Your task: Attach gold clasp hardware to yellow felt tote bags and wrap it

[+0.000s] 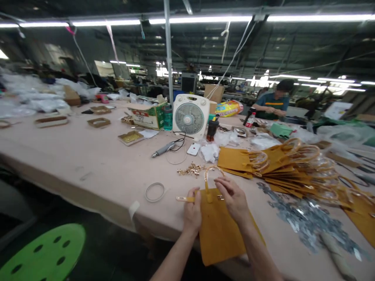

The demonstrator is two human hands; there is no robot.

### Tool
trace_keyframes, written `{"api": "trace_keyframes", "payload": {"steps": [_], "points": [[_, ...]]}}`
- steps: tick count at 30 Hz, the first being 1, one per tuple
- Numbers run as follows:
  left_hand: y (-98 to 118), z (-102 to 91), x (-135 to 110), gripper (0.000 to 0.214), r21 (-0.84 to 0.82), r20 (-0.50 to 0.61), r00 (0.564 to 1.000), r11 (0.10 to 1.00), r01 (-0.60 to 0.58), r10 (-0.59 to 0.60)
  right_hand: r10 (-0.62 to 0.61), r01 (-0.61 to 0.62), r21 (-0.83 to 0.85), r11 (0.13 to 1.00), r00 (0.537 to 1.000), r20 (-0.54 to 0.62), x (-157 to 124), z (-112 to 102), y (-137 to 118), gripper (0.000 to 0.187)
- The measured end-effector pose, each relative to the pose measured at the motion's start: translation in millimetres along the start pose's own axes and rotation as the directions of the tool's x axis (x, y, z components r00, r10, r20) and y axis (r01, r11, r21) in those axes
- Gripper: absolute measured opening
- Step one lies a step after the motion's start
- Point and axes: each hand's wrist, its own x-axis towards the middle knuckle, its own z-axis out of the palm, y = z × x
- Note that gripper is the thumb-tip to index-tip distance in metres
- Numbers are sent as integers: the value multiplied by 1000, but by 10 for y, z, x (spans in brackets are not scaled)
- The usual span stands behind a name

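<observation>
A mustard-yellow flat bag [221,230] lies at the table's front edge, with a looped handle [207,183] wrapped in clear plastic at its top. My left hand [192,210] is closed at the bag's upper left corner on a short yellow strap [190,199], whose pale end sticks out to the left. Over the upper right part of the bag, my right hand [234,197] has thumb and fingers pinched together near the handle; what they hold is too small to tell. Just beneath those fingers, small metal fittings [220,197] show on the bag.
Small gold-coloured metal pieces [191,170] lie beyond the bag, near a grey electric screwdriver [163,149] and a phone [193,148]. Stacked yellow bags [281,168] and scattered grey metal strips [304,218] are on the right. A box fan [190,117] stands behind; a co-worker [272,103] sits farther back.
</observation>
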Motion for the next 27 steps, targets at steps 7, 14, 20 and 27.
{"api": "trace_keyframes", "payload": {"steps": [7, 14, 20, 27], "points": [[3, -16, -52, 42, -126, 45, 999, 992, -9, 15, 13, -14, -11, 1000, 1000, -19, -627, 223, 55, 28], [-9, -31, -58, 38, -95, 14, 1000, 995, -22, 24, -163, 154, -204, 967, 986, -30, -710, 307, 90, 30], [-27, -20, -50, 40, -49, -1, 999, 998, -47, 47, -70, 62, -163, 985, 997, -41, -731, 200, 28, 23], [12, -21, -64, 37, -83, -13, 999, 996, -40, 39, 234, -232, 96, 968, 972, -3, -786, 360, -12, 31]]}}
